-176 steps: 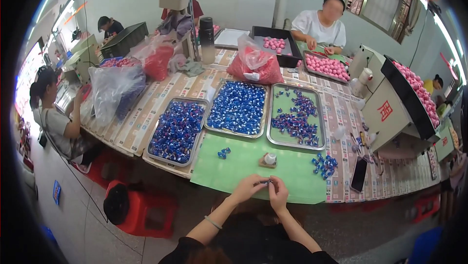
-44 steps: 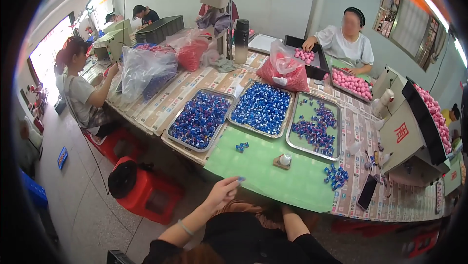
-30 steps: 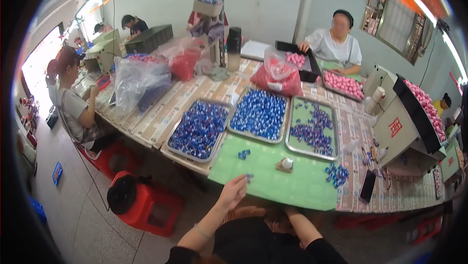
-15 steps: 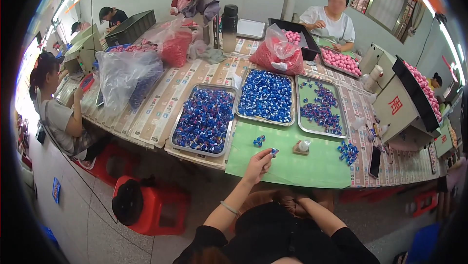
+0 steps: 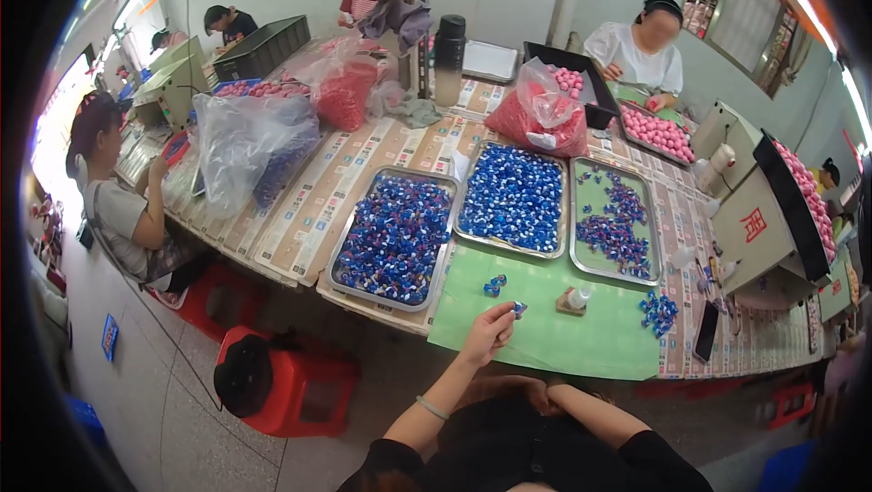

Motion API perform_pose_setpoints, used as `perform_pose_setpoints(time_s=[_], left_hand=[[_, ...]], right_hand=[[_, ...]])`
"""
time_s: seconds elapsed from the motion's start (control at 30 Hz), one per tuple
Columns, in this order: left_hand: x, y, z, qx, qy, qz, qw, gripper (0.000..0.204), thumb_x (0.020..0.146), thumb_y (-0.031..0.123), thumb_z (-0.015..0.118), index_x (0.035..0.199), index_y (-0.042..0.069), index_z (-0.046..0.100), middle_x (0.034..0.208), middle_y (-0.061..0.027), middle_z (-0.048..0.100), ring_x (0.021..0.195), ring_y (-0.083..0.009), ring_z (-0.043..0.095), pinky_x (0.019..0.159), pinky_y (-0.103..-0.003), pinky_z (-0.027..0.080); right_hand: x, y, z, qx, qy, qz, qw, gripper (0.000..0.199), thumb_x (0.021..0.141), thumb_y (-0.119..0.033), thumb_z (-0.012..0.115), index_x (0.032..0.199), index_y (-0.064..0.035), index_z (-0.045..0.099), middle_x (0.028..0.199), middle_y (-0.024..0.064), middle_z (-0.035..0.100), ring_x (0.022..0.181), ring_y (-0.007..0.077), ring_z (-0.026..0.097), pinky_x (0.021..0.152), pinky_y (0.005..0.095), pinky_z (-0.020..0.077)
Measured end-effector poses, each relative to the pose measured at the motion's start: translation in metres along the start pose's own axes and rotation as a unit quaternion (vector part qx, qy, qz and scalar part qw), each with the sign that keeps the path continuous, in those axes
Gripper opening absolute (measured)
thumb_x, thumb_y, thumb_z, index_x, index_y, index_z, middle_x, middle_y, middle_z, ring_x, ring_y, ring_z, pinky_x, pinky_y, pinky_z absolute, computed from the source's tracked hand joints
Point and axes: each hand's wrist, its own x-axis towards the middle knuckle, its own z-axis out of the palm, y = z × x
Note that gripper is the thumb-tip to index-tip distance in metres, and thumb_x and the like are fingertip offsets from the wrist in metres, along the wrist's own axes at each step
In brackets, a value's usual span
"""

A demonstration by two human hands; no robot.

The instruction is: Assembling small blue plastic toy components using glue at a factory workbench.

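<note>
In a pale-walled workroom, a worktop (image 5: 300,228) covered in patterned paper carries a green mat (image 5: 581,347) along its near edge. The left hand (image 5: 490,332), above the mat's near left corner, has thumb and forefinger pinched together on a small blue piece (image 5: 519,308). The right hand (image 5: 539,396) lies at the lap, below the near edge; whether its fingers are closed cannot be told. Just beyond the held piece, a small blue cluster (image 5: 494,286) sits on the mat, with a small bottle on a block (image 5: 574,299) to its right and a blue pile (image 5: 658,314) at the mat's right edge. A dark phone (image 5: 706,332) lies beyond that edge. Behind the mat stand three metal trays: the left tray (image 5: 442,260) and middle tray (image 5: 509,248) densely filled with blue pieces, the right tray (image 5: 614,274) partly covered. Farther back are a bag of red pieces (image 5: 545,124) and a dark box (image 5: 604,117) holding pink balls. A co-worker in white (image 5: 636,51) sits at the far edge.
</note>
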Motion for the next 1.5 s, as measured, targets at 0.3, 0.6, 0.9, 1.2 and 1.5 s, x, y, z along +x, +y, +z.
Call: perform_pose_setpoints(time_s=[0.3,0.6,0.9,1.2,1.5], left_hand=[[-0.004,-0.004,0.000,0.015,0.032,0.035,0.999,0.027,0.085,0.008,0.052,0.111,0.000,0.048,0.074,0.0006,0.051,0.049,-0.0026,0.037,0.038,-0.015,0.025],[-0.032,-0.018,0.060,0.223,0.013,-0.085,0.971,0.024,0.085,0.011,0.053,0.107,0.001,0.054,0.058,0.0074,0.041,0.049,-0.0009,0.035,0.040,-0.017,0.023],[-0.045,-0.047,0.093,0.225,0.067,-0.019,0.972,0.016,0.082,0.010,0.059,0.097,0.004,0.058,0.061,0.0053,0.048,0.049,-0.0011,0.039,0.041,-0.015,0.027],[-0.042,-0.054,0.098,0.202,0.045,0.010,0.978,0.019,0.082,0.010,0.058,0.098,0.000,0.058,0.078,-0.0006,0.059,0.059,-0.0021,0.048,0.048,-0.014,0.034],[-0.046,-0.063,0.077,0.138,0.126,-0.093,0.978,0.019,0.080,0.008,0.060,0.097,0.001,0.057,0.066,0.0004,0.053,0.046,-0.0020,0.037,0.039,-0.016,0.025]], right_hand=[[-0.044,0.051,0.000,-0.040,-0.091,0.005,0.995,0.033,0.081,-0.018,0.046,0.110,-0.0024,0.052,0.112,0.0244,0.050,0.101,0.0328,0.052,0.083,0.0390,0.0417],[-0.062,0.112,0.027,0.347,0.429,-0.195,0.811,0.023,0.081,-0.010,0.054,0.102,-0.0007,0.057,0.094,0.0157,0.058,0.087,0.0283,0.057,0.077,0.0321,0.0444],[-0.030,0.100,0.020,0.620,0.295,-0.187,0.703,0.017,0.082,-0.006,0.056,0.097,0.0013,0.056,0.088,0.0044,0.059,0.079,0.0092,0.054,0.072,0.0221,0.0437],[-0.039,0.106,0.011,0.665,0.273,-0.168,0.674,0.009,0.078,-0.003,0.058,0.086,0.0001,0.057,0.078,0.0039,0.059,0.072,0.0098,0.054,0.069,0.0223,0.0433],[-0.031,0.098,0.025,0.614,0.334,-0.127,0.704,0.011,0.079,-0.008,0.062,0.083,0.0005,0.055,0.075,0.0062,0.060,0.064,0.0092,0.055,0.055,0.0221,0.0453]])
